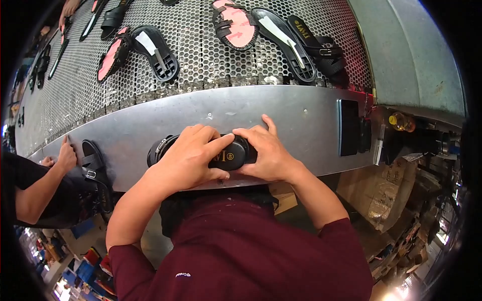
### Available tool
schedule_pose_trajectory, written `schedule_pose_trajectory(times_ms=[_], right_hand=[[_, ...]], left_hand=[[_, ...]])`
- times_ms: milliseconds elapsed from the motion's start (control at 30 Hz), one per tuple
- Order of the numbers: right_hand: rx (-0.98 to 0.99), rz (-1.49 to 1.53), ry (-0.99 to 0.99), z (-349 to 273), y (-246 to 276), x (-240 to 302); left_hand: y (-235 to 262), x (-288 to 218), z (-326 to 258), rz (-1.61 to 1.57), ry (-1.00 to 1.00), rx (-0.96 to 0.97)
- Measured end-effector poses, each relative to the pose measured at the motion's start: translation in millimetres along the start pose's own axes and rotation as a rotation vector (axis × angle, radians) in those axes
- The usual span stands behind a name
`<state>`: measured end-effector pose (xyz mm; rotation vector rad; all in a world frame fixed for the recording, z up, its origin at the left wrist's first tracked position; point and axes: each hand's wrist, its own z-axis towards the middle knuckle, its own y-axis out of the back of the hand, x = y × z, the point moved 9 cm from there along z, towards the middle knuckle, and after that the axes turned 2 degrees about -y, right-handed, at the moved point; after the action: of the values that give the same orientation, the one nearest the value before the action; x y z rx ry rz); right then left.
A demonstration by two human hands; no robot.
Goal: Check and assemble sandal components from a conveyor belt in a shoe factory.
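A black sandal [234, 154] lies sideways on the metal ledge in front of me, its heel end toward the right. My left hand [192, 154] grips it across the middle, thumb and fingers on either edge, and covers much of the straps. A buckle shows at the toe end, left of that hand. Around the heel end, my right hand [263, 151] is closed, with thumb and index finger pressed to the rim and another finger raised. Between the two hands the insole with gold print is visible.
Beyond the metal ledge [226, 108] runs a perforated conveyor [196, 55] carrying black soles [156, 52] and pink-bottomed sandal uppers [236, 27]. Another black sandal [93, 168] lies left, beside a co-worker's hand [66, 156]. A phone [348, 127] and a yellow-capped bottle [401, 122] are at the right.
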<state>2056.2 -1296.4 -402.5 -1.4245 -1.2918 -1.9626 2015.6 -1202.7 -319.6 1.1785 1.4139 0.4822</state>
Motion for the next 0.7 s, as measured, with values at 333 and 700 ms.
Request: schedule_pose_trajectory(times_ms=[333, 700], right_hand=[[0.007, 0.020, 0.041, -7, 5, -3], [0.036, 0.054, 0.024, -12, 11, -10]], left_hand=[[-10, -1, 10, 0.046, 0.059, -0.030], [-13, -4, 20, 0.031, 0.070, -0.031]])
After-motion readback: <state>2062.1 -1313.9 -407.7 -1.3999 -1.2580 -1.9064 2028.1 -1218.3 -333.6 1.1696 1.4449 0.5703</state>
